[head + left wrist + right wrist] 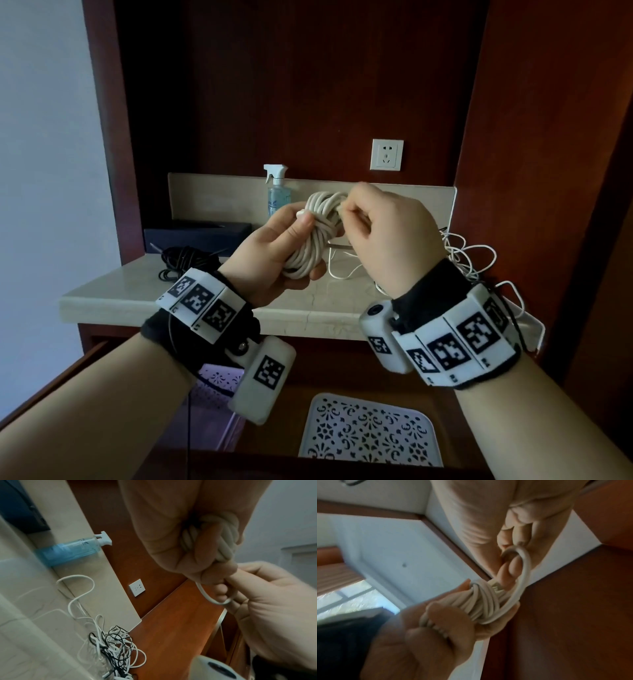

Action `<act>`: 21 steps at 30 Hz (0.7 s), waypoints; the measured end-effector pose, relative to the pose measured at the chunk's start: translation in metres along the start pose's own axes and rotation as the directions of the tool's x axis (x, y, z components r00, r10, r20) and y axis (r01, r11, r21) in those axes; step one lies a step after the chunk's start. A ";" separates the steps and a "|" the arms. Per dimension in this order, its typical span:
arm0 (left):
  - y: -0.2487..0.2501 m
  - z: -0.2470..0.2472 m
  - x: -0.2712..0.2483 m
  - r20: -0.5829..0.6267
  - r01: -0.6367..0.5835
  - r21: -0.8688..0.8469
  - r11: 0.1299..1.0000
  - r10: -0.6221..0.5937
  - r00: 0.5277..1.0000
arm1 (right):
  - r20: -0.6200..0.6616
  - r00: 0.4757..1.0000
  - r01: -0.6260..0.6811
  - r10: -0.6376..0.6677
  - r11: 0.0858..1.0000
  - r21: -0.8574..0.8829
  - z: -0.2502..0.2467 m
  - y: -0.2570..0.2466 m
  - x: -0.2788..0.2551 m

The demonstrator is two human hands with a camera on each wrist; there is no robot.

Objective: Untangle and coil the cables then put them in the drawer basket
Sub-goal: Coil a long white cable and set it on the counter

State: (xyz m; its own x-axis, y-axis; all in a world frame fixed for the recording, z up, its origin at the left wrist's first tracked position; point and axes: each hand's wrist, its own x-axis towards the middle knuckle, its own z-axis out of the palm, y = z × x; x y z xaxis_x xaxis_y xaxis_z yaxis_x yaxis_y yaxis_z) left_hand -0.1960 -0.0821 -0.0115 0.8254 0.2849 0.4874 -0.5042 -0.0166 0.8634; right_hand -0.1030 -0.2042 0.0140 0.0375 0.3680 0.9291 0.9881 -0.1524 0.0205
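Note:
A thick white cable coil [317, 236] hangs in the air above the counter, wrapped round its middle. My left hand [274, 253] grips the coil [481, 601] from below, thumb pressed on the wrap. My right hand [383, 226] pinches the cable's loose end [524, 566] at the coil's top, the end looping round its fingers [223, 595]. A tangle of thin white and black cables [115, 650] lies on the counter at the right [469, 257]. A coiled black cable [185, 262] lies at the counter's left. In the open drawer below sit two white perforated baskets [368, 431], one partly hidden under my left wrist [215, 380].
A blue spray bottle [278, 192] stands at the back of the stone counter [308, 308]. A dark box [198, 234] sits at the back left. A wall socket [387, 155] is on the wooden back panel. Wooden cabinet sides close in left and right.

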 end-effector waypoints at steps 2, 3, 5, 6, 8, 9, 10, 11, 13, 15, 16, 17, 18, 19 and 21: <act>0.001 0.001 -0.001 -0.010 -0.007 0.077 0.997 0.008 1.000 | 0.018 0.999 0.042 -0.041 0.996 -0.083 -0.002 -0.003 0.004; 0.001 0.002 -0.001 -0.021 -0.013 0.114 0.993 0.015 1.000 | 0.046 0.998 0.052 -0.048 0.994 -0.094 -0.003 -0.001 0.005; 0.002 0.002 -0.002 -0.038 -0.029 0.174 0.984 0.036 0.999 | 0.118 0.992 0.063 -0.052 0.994 -0.090 -0.004 0.004 0.007; 0.003 0.002 -0.002 -0.041 -0.042 0.197 0.979 0.051 0.998 | 0.138 0.989 0.067 -0.057 0.995 -0.069 -0.005 0.007 0.007; 0.005 0.003 -0.003 -0.033 -0.063 0.233 0.970 0.073 0.997 | 0.133 0.990 0.051 -0.053 0.998 0.021 -0.006 0.012 0.006; 0.005 0.004 -0.003 -0.028 -0.063 0.248 0.967 0.072 0.997 | 0.123 0.992 0.029 -0.037 0.998 0.064 -0.005 0.014 0.005; 0.006 0.004 -0.002 -0.024 -0.056 0.263 0.963 0.064 0.998 | 0.116 0.993 0.007 -0.017 0.996 0.089 -0.003 0.015 0.003; 0.006 0.005 -0.002 -0.023 -0.044 0.282 0.959 0.053 0.998 | 0.103 0.995 -0.015 0.005 0.995 0.098 0.000 0.016 0.001; 0.005 0.007 0.000 -0.019 -0.027 0.341 0.940 0.036 0.999 | 0.042 0.998 -0.047 0.043 0.994 0.103 0.006 0.015 -0.003; 0.004 0.009 0.000 -0.006 -0.021 0.398 0.917 0.025 1.000 | -0.020 0.996 -0.081 0.084 0.989 0.126 0.008 0.013 -0.005; 0.005 0.010 0.000 0.001 -0.020 0.424 0.906 0.021 1.000 | -0.023 0.993 -0.114 0.118 0.984 0.137 0.008 0.013 -0.004; 0.005 0.010 0.000 0.003 -0.021 0.454 0.891 0.022 1.000 | 0.000 0.987 -0.158 0.159 0.978 0.139 0.007 0.014 -0.002; 0.007 0.009 0.001 -0.001 -0.020 0.494 0.869 0.024 1.000 | 0.035 0.979 -0.204 0.201 0.969 0.141 0.006 0.016 -0.001; 0.008 0.009 0.002 -0.013 -0.009 0.541 0.841 0.019 1.000 | 0.078 0.968 -0.249 0.240 0.956 0.154 0.004 0.018 0.001; 0.012 0.006 0.004 -0.047 0.037 0.634 0.773 -0.009 0.999 | 0.193 0.934 -0.335 0.300 0.925 0.180 0.002 0.023 0.001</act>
State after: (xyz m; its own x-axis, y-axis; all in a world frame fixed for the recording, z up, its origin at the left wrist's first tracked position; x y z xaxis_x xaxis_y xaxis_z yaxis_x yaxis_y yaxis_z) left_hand -0.1971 -0.0867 0.0012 0.8171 0.3296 0.4729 -0.1984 -0.6095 0.7676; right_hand -0.0801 -0.2057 0.0151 0.3605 0.4751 0.8027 0.9283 -0.0986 -0.3585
